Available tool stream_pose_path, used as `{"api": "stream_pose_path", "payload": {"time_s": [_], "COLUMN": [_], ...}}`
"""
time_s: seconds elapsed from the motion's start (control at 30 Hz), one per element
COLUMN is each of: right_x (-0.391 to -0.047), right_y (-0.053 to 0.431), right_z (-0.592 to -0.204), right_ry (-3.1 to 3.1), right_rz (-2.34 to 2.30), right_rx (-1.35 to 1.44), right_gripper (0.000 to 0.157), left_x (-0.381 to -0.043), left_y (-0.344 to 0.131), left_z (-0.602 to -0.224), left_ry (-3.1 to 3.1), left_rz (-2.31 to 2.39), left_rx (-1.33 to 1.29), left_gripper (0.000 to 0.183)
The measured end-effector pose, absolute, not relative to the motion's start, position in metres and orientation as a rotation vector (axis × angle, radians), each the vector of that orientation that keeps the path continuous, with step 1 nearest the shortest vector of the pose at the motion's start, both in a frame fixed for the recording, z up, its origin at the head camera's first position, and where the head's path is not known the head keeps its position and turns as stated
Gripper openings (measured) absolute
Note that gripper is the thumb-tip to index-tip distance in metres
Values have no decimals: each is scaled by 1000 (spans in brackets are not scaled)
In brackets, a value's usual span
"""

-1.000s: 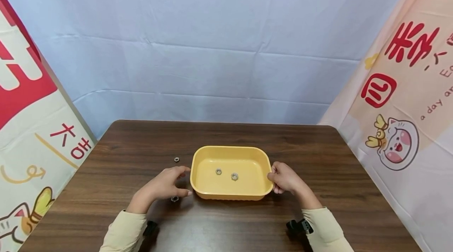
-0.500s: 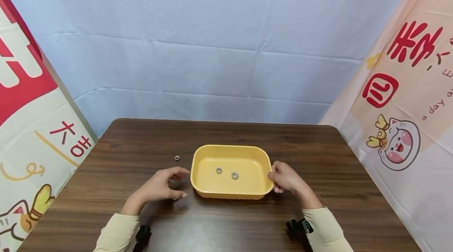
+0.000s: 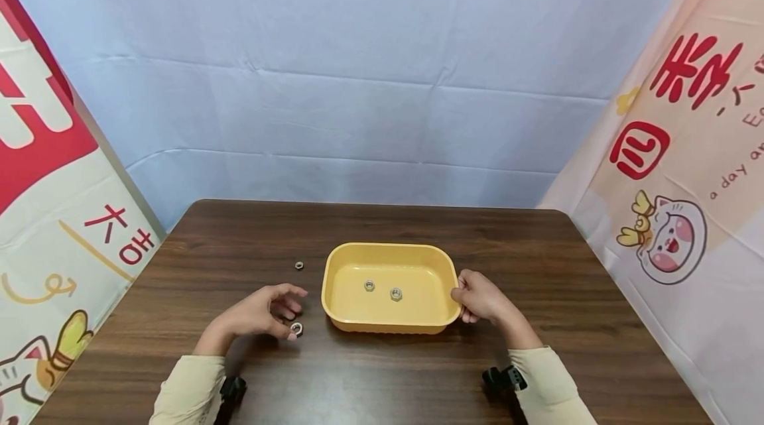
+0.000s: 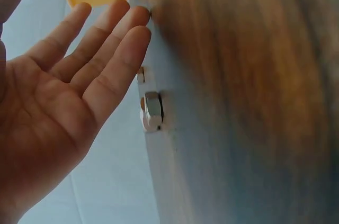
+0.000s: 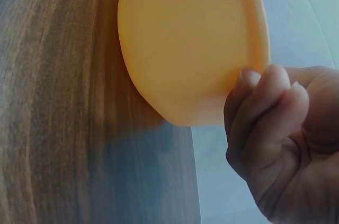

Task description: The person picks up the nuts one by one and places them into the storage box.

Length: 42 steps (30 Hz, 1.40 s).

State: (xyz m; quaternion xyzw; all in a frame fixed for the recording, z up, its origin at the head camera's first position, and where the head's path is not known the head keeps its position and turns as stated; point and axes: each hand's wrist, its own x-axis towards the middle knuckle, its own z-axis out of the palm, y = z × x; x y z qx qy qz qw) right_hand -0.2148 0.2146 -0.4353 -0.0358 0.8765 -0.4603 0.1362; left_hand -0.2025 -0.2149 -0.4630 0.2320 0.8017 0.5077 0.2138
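Observation:
A yellow plastic tray (image 3: 353,319) stands on the table with two metal hex nuts inside, a smaller nut (image 3: 369,286) and a larger nut (image 3: 396,294). My right hand (image 3: 480,297) grips its right rim, thumb on top, fingers curled beneath it in the right wrist view. Left of the tray, my left hand (image 3: 262,312) hovers low over the table with fingers extended and holds nothing. By its thumb lies a hex nut (image 3: 296,329). Beyond the fingers sits a small nut (image 3: 299,266). The left wrist view shows another thick nut (image 4: 152,111) on the tabletop, hidden from the head view.
The dark wooden table (image 3: 370,385) has rounded far corners. A pale cloth (image 3: 346,113) hangs behind it, with printed banners on the left (image 3: 65,226) and right (image 3: 662,199). Both wrists carry small black devices.
My left hand has drawn back leftward from the tray's edge, uncovering the nut by its thumb. My right hand keeps its grip on the rim, and the tray stays in place.

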Motion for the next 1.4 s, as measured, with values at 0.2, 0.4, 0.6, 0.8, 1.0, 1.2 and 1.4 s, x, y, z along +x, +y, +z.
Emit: {"api": "stream_pose_path", "payload": {"time_s": [0.2, 0.4, 0.6, 0.8, 1.0, 1.2, 1.4], "right_x": [-216, -217, -218, -217, -216, -215, -215], "right_y": [214, 214, 214, 213, 213, 214, 214], "right_z": [-434, -437, -437, -436, -437, -437, -438], "right_ry": [2540, 2547, 2549, 2556, 2543, 2538, 2555], "right_rz": [-1326, -1319, -1317, -1318, -1328, -1335, -1312], "right_rx": [-106, -102, -100, -98, -110, -128, -94], "right_gripper": [8, 8, 8, 8, 9, 9, 9], "left_x": [-207, -209, -211, -213, -212, -211, -209], "left_y": [-223, -228, -224, -215, -208, -201, -200], "left_z": [-464, -466, -466, -467, -469, -472, -468], "left_ry": [2067, 1953, 1971, 2035, 2127, 2208, 2252], "left_rz": [1431, 1446, 1351, 1304, 1263, 1263, 1258], "left_rx": [548, 452, 433, 352, 364, 363, 392], "left_gripper": [77, 74, 55, 41, 32, 25, 21]}}
